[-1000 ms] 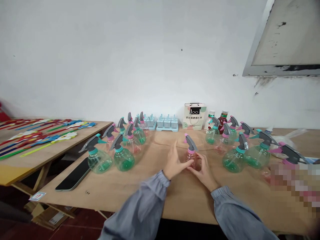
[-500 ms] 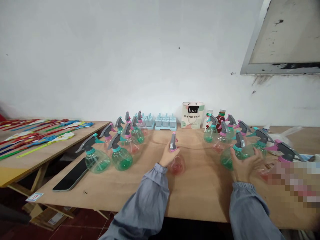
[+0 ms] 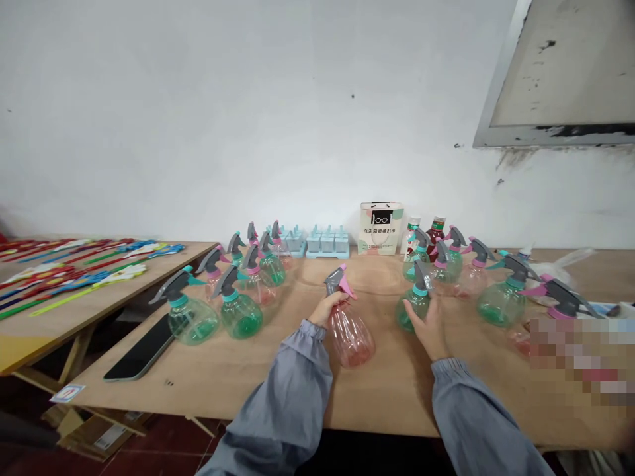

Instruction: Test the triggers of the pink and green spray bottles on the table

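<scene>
My left hand [image 3: 327,309] is closed round the neck of a clear pink spray bottle [image 3: 353,338] with a grey and pink trigger head. This bottle leans, its head to the left and its base to the right and towards me. My right hand [image 3: 430,328] is wrapped round the side of a green spray bottle [image 3: 411,305] with a grey and teal head. It stands nearly upright, and the fingers behind it are hidden. Beyond my right hand is another green spray bottle [image 3: 501,304]. A pink spray bottle [image 3: 479,277] stands behind.
Several green and pink spray bottles [image 3: 241,316] stand on the left of the table, beside a phone [image 3: 139,350]. At the back are blue ice-lolly moulds [image 3: 327,243], a paper bag [image 3: 380,241] and a red bottle [image 3: 436,233]. Another table [image 3: 163,268] holds colourful long-handled items.
My right hand has moved left with the green spray bottle, away from the right group. In my left hand the pink spray bottle has tilted, its base swinging nearer and to the right.
</scene>
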`<state>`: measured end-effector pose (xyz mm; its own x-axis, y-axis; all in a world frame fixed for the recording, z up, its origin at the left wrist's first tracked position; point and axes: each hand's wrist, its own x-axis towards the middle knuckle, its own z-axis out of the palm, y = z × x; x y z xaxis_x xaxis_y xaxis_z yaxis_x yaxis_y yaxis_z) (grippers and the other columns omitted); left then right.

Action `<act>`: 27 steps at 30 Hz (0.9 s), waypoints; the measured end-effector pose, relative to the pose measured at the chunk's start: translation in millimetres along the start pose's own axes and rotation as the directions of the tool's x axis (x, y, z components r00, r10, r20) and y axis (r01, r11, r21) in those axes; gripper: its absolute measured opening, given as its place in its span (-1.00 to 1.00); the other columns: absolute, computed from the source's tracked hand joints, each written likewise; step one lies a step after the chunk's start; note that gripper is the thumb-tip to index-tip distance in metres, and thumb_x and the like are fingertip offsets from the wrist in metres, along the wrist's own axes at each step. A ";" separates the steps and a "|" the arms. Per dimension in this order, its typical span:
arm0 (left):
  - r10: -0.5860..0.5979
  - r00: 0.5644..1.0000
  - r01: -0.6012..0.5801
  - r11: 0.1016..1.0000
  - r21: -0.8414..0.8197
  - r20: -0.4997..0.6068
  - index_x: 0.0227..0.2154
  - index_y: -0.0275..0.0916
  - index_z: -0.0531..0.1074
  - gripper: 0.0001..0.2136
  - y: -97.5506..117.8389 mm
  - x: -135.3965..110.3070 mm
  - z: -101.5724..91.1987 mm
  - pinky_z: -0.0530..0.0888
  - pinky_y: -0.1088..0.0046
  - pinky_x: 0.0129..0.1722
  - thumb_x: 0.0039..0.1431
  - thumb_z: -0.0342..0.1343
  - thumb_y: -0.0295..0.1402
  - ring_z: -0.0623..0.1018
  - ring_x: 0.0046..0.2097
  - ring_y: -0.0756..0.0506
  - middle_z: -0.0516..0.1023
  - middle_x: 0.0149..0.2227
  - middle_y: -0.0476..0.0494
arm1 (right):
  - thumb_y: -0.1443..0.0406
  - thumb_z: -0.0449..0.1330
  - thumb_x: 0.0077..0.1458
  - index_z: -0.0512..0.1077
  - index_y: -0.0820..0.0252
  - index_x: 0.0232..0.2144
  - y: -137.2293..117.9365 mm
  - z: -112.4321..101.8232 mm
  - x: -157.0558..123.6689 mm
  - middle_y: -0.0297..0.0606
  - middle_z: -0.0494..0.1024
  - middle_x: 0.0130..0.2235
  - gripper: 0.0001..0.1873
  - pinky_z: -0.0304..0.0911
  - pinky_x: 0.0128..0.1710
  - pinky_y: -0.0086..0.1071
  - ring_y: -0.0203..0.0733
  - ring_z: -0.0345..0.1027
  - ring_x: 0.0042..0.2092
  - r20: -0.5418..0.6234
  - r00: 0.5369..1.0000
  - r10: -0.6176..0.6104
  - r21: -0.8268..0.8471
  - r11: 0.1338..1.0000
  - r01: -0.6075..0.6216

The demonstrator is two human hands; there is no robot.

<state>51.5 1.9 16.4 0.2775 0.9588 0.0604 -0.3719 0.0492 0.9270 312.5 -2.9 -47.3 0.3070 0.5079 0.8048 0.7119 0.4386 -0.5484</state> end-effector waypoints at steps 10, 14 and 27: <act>0.138 0.990 -0.136 0.989 0.063 -0.025 -0.42 -0.22 0.49 -0.73 -1.2 -1.0 1.8 0.45 0.31 -0.25 -0.24 0.20 -0.21 0.57 -0.20 -0.20 0.60 -0.33 -0.19 | -0.06 0.16 0.11 0.25 0.23 0.07 -2.0 0.7 -3.6 0.00 0.42 -0.03 -0.37 0.19 0.10 0.04 0.05 0.29 0.06 0.107 0.994 0.037 0.060 0.997 -0.043; 0.169 0.986 -0.168 0.980 0.104 0.001 -0.36 -0.21 0.48 -0.70 0.2 -1.9 0.5 0.45 0.33 -0.27 -0.24 0.24 -0.23 0.56 -0.14 -0.20 0.61 -0.27 -0.20 | -0.06 0.17 0.10 0.24 0.23 0.08 0.6 2.9 -6.1 0.01 0.42 -0.01 -0.35 0.19 0.10 0.04 0.05 0.30 0.06 0.111 0.993 0.031 0.075 0.996 -0.039; 0.135 0.989 -0.138 0.989 0.058 0.060 -0.37 -0.23 0.53 -0.70 7.9 -6.8 3.0 0.43 0.36 -0.30 -0.25 0.21 -0.24 0.57 -0.19 -0.18 0.63 -0.26 -0.19 | -0.04 0.18 0.11 0.25 0.21 0.07 0.2 2.2 -4.4 0.01 0.41 0.00 -0.39 0.19 0.11 0.07 0.05 0.29 0.08 0.110 0.994 0.017 0.089 0.996 -0.027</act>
<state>49.3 -5.1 24.4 0.2777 0.9381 0.2071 -0.3550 -0.1001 0.9295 310.0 -3.4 -51.5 0.2473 0.5939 0.7656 0.6447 0.4890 -0.5876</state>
